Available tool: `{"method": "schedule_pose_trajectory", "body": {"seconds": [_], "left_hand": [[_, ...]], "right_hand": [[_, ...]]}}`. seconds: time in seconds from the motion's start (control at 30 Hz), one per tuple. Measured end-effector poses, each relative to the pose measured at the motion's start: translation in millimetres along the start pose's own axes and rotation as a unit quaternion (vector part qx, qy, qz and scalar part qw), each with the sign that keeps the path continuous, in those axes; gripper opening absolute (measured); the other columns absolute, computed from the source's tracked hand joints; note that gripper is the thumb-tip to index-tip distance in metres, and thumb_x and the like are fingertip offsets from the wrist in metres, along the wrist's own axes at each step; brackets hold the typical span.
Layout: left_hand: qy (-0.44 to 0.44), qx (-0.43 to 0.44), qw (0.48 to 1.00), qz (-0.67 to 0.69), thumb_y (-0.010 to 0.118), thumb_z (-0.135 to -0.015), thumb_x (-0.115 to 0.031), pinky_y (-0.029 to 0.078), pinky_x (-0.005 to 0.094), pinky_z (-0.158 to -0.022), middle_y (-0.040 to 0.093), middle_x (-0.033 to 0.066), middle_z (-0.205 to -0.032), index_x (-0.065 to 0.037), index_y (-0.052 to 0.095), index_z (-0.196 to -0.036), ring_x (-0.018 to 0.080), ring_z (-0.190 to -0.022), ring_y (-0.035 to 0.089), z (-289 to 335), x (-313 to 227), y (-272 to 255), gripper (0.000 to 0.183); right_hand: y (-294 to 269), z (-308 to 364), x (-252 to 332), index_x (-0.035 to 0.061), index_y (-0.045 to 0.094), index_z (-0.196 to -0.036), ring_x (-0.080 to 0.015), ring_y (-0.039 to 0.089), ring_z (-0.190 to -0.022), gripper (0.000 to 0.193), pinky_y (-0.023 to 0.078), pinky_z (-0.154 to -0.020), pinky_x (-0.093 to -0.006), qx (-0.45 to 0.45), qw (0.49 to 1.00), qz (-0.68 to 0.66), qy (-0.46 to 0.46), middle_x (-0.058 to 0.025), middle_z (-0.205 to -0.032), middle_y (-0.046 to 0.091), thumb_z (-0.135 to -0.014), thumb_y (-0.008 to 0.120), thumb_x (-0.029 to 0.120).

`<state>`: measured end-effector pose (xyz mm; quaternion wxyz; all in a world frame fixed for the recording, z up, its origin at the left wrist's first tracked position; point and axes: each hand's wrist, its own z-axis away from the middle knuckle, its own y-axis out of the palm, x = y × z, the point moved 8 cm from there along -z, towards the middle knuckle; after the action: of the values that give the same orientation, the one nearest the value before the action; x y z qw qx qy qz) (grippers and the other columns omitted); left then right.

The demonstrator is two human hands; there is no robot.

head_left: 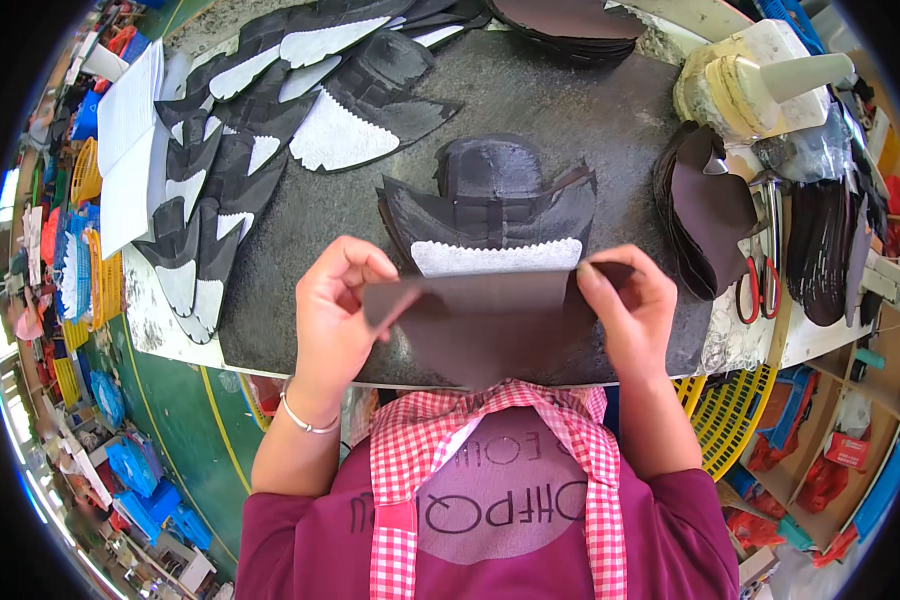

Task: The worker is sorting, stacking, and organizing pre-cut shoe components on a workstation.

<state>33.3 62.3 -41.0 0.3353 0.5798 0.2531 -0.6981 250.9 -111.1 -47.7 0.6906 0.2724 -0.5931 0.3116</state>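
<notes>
A dark brown sheet piece (490, 325), looking like leather, is stretched between my two hands at the table's near edge. My left hand (335, 310) pinches its left corner, and the edge there is turned up. At the opposite corner my right hand (630, 305) grips it between thumb and fingers. Just beyond the sheet lies a black shoe-upper piece (490, 190) with a white, zigzag-edged panel (500, 255); the sheet hides the panel's near part.
Several black-and-white upper pieces (345, 130) overlap at the far left, beside white papers (130, 150). Brown piece stacks (705, 210) lie right and far (570, 30). A glue-stained bottle (750, 80) stands far right, above red-handled scissors (760, 290). A yellow basket (740, 420) sits below the right edge.
</notes>
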Motion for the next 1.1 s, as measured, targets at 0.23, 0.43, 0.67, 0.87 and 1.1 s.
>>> {"method": "schedule_pose_trajectory", "body": {"seconds": [0.23,0.43,0.67,0.87,1.1], "left_hand": [[-0.016,-0.016,0.994,-0.111,0.070,-0.094,-0.015,0.045,0.0191,-0.050,0.065,0.0005,-0.073,-0.004,0.059,-0.086,0.0039,-0.061,0.060,-33,13,1,0.018],[-0.039,-0.035,0.989,-0.135,0.069,-0.094,-0.015,0.049,0.0210,-0.051,0.069,0.0040,-0.071,-0.002,0.059,-0.084,0.0084,-0.060,0.066,-42,16,1,0.019],[-0.031,-0.047,0.978,-0.200,0.073,-0.090,-0.013,0.050,0.0255,-0.053,0.066,0.0045,-0.068,-0.002,0.059,-0.083,0.0094,-0.060,0.064,-42,17,1,0.019],[0.317,-0.033,0.825,-0.467,0.081,-0.078,-0.013,0.049,0.0283,-0.058,0.067,0.0049,-0.087,-0.006,0.066,-0.094,0.0143,-0.074,0.064,-26,-34,34,0.023],[0.345,0.181,0.734,-0.556,0.077,-0.072,-0.031,0.034,0.0432,-0.109,0.055,-0.0011,-0.145,-0.024,0.065,-0.131,0.0198,-0.137,0.047,-16,-21,85,0.060]], "right_hand": [[5,-46,-7,-0.0008,0.067,-0.091,-0.0044,0.059,-0.062,0.019,0.044,-0.051,-0.0225,0.017,0.989,0.135,0.058,-0.0012,-0.072,0.067,-0.092,0.071,0.017],[12,-58,0,-0.0020,0.066,-0.091,-0.0074,0.061,-0.057,0.018,0.045,-0.050,-0.0248,0.010,0.969,0.245,0.037,-0.0065,-0.070,0.069,-0.092,0.070,0.016],[11,-60,0,-0.0044,0.064,-0.095,-0.0113,0.062,-0.050,0.019,0.046,-0.045,-0.0280,0.002,0.971,0.227,0.079,-0.0086,-0.066,0.068,-0.092,0.069,0.014],[18,-62,9,-0.0062,0.064,-0.094,-0.0178,0.066,-0.049,0.021,0.049,-0.046,-0.0316,0.018,0.964,0.252,0.087,-0.0139,-0.067,0.068,-0.092,0.068,0.014],[-8,-71,44,0.0076,0.056,-0.098,-0.0384,0.069,-0.073,0.045,0.053,-0.061,-0.0444,-0.133,0.803,0.580,-0.038,-0.0138,-0.076,0.068,-0.076,0.084,0.036]]}}
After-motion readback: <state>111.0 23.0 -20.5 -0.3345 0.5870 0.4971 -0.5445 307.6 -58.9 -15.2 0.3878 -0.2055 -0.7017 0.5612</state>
